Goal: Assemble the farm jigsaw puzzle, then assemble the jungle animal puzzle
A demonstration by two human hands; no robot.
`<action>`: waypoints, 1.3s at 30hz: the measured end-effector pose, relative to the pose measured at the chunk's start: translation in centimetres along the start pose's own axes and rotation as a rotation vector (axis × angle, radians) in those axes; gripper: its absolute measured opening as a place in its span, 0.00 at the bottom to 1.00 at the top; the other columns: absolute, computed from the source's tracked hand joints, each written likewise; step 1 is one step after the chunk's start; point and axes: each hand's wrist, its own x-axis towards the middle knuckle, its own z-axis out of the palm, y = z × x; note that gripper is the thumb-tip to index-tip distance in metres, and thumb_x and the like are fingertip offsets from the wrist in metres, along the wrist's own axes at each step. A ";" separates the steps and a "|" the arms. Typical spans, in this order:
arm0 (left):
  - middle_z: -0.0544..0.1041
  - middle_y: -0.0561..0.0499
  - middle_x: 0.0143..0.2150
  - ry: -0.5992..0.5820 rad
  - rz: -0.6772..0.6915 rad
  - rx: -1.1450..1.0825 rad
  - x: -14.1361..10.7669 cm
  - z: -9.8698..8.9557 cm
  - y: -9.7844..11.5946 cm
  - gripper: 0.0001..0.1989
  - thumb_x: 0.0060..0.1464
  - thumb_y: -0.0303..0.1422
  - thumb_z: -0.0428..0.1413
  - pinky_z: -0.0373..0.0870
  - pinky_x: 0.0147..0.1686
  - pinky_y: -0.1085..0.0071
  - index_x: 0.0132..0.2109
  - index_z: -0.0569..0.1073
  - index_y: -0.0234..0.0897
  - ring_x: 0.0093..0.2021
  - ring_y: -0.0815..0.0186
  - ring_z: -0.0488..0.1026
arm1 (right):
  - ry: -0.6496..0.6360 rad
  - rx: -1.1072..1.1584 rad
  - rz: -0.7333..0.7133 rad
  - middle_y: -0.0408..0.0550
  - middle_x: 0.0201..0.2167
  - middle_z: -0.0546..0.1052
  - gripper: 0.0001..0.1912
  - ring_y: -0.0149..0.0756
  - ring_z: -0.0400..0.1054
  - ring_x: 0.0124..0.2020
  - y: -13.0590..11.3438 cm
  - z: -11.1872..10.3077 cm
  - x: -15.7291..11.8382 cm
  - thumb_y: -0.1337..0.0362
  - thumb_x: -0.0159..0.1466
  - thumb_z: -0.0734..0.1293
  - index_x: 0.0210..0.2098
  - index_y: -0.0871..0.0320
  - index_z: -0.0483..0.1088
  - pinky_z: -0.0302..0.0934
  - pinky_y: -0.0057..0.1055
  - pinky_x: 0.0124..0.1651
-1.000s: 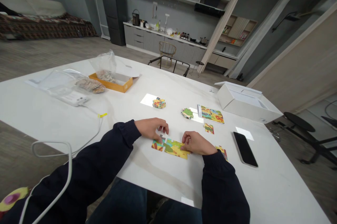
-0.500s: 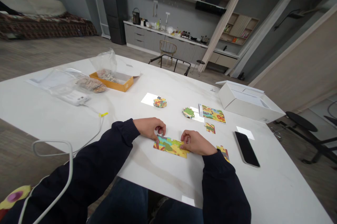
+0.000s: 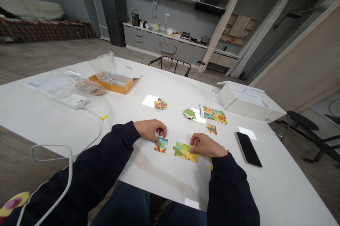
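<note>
On the white table, my left hand has its fingers curled over a puzzle piece in blue, green and red. The thumb presses on that piece's left side. To the right, my right hand grips the right end of a yellow and green puzzle section, which looks like two joined pieces. A strip of bare table separates the section from the left piece. Another puzzle piece lies beyond my right hand. One more yellow piece is mostly hidden behind my right wrist.
Two piles of puzzle pieces, one yellow and one green-topped, lie farther back beside a picture card. A phone and white box are at right. An orange box, plastic bags and a white cable are at left.
The puzzle strip has come apart into a left piece and a right section. My right hand has moved right with its section, while my left hand stays nearly in place.
</note>
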 end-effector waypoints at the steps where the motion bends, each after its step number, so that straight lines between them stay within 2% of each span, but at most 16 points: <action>1: 0.77 0.52 0.35 -0.001 0.003 -0.003 0.0 0.0 0.0 0.22 0.41 0.43 0.73 0.63 0.34 0.75 0.42 0.80 0.38 0.34 0.68 0.69 | 0.006 0.004 -0.008 0.38 0.24 0.72 0.14 0.31 0.67 0.27 0.0 -0.1 -0.2 0.69 0.49 0.76 0.33 0.58 0.72 0.58 0.26 0.29; 6: 0.77 0.52 0.35 -0.006 -0.006 -0.013 -0.1 -0.1 0.1 0.23 0.41 0.44 0.73 0.64 0.34 0.75 0.42 0.80 0.38 0.34 0.67 0.70 | 0.045 0.034 -0.103 0.38 0.24 0.72 0.12 0.31 0.67 0.27 -1.1 0.7 -0.1 0.61 0.54 0.77 0.32 0.57 0.71 0.58 0.26 0.29; 11: 0.76 0.52 0.34 -0.007 -0.023 -0.019 -0.1 -0.2 0.3 0.23 0.40 0.45 0.73 0.64 0.34 0.75 0.42 0.80 0.37 0.34 0.67 0.69 | 0.028 -0.035 -0.078 0.37 0.24 0.72 0.16 0.30 0.66 0.26 -1.5 1.9 0.6 0.64 0.50 0.79 0.31 0.56 0.70 0.57 0.27 0.28; 15: 0.76 0.52 0.34 -0.011 -0.030 -0.017 0.0 -0.3 0.6 0.22 0.43 0.47 0.71 0.63 0.34 0.75 0.41 0.81 0.37 0.34 0.68 0.68 | 0.030 0.001 -0.135 0.38 0.24 0.72 0.16 0.32 0.67 0.26 -1.4 1.5 0.3 0.60 0.51 0.79 0.32 0.56 0.70 0.58 0.27 0.28; 16: 0.76 0.52 0.34 -0.011 -0.034 -0.020 0.0 -0.3 0.7 0.22 0.45 0.48 0.70 0.63 0.33 0.75 0.41 0.81 0.37 0.33 0.68 0.68 | 0.076 0.021 -0.163 0.39 0.24 0.72 0.15 0.32 0.68 0.27 -1.4 1.2 0.2 0.59 0.53 0.78 0.32 0.56 0.70 0.60 0.27 0.29; 18: 0.76 0.52 0.33 -0.012 -0.050 -0.028 0.0 -0.4 0.8 0.20 0.48 0.49 0.67 0.62 0.33 0.74 0.41 0.81 0.37 0.32 0.68 0.68 | 0.257 0.033 -0.218 0.41 0.27 0.74 0.13 0.34 0.70 0.30 -1.5 0.2 0.7 0.56 0.58 0.75 0.34 0.56 0.69 0.64 0.30 0.34; 20: 0.76 0.52 0.32 -0.011 -0.063 -0.031 0.0 -0.4 0.9 0.21 0.50 0.50 0.66 0.62 0.32 0.74 0.40 0.81 0.37 0.32 0.68 0.68 | 0.462 -0.028 -0.239 0.45 0.34 0.77 0.11 0.37 0.72 0.36 -1.6 -0.9 1.9 0.56 0.62 0.71 0.38 0.55 0.69 0.66 0.33 0.41; 22: 0.76 0.52 0.32 -0.004 -0.065 -0.030 0.0 -0.4 0.8 0.21 0.51 0.52 0.65 0.62 0.32 0.74 0.40 0.81 0.37 0.31 0.68 0.68 | 0.577 -0.147 -0.223 0.50 0.44 0.78 0.13 0.42 0.73 0.45 -1.7 -2.1 3.8 0.59 0.63 0.71 0.44 0.54 0.68 0.66 0.37 0.48; 24: 0.76 0.52 0.31 0.001 -0.062 -0.028 0.1 -0.4 0.7 0.22 0.51 0.53 0.64 0.62 0.32 0.74 0.40 0.81 0.37 0.31 0.68 0.68 | 0.633 -0.267 -0.190 0.55 0.52 0.76 0.18 0.47 0.69 0.55 -1.6 -2.9 6.0 0.62 0.62 0.73 0.49 0.55 0.67 0.63 0.40 0.55; 25: 0.76 0.52 0.31 0.002 -0.062 -0.025 0.1 -0.4 0.7 0.22 0.51 0.53 0.64 0.62 0.32 0.74 0.40 0.81 0.37 0.31 0.68 0.68 | 0.640 -0.311 -0.154 0.57 0.53 0.76 0.19 0.48 0.68 0.57 -1.6 -3.2 7.1 0.63 0.62 0.73 0.50 0.56 0.67 0.62 0.41 0.57; 30: 0.76 0.52 0.31 0.002 -0.059 -0.025 0.1 -0.4 0.8 0.22 0.52 0.52 0.64 0.62 0.32 0.73 0.39 0.80 0.37 0.31 0.67 0.69 | 0.637 -0.340 -0.073 0.55 0.46 0.78 0.16 0.47 0.71 0.50 -1.4 -3.6 10.2 0.64 0.58 0.76 0.44 0.57 0.71 0.61 0.39 0.55; 35: 0.76 0.52 0.31 -0.002 -0.060 -0.020 0.1 -0.5 1.1 0.20 0.52 0.51 0.64 0.62 0.31 0.73 0.39 0.80 0.37 0.31 0.67 0.69 | 0.698 -0.297 -0.110 0.51 0.45 0.78 0.19 0.45 0.70 0.50 -1.8 -4.0 9.8 0.63 0.55 0.76 0.44 0.56 0.70 0.61 0.41 0.57; 37: 0.76 0.52 0.31 0.001 -0.060 -0.018 0.0 -0.5 1.1 0.20 0.52 0.51 0.63 0.62 0.31 0.73 0.39 0.80 0.37 0.31 0.67 0.69 | 0.817 -0.166 -0.190 0.52 0.47 0.78 0.20 0.44 0.71 0.49 -1.7 -4.9 8.2 0.61 0.56 0.75 0.46 0.56 0.69 0.63 0.42 0.56; 39: 0.76 0.52 0.31 0.002 -0.058 -0.015 0.1 -0.5 1.1 0.20 0.53 0.51 0.63 0.62 0.31 0.73 0.39 0.80 0.37 0.31 0.67 0.70 | 0.998 0.048 -0.282 0.54 0.48 0.77 0.23 0.43 0.72 0.48 -1.0 -6.0 5.5 0.57 0.57 0.75 0.48 0.56 0.67 0.66 0.41 0.54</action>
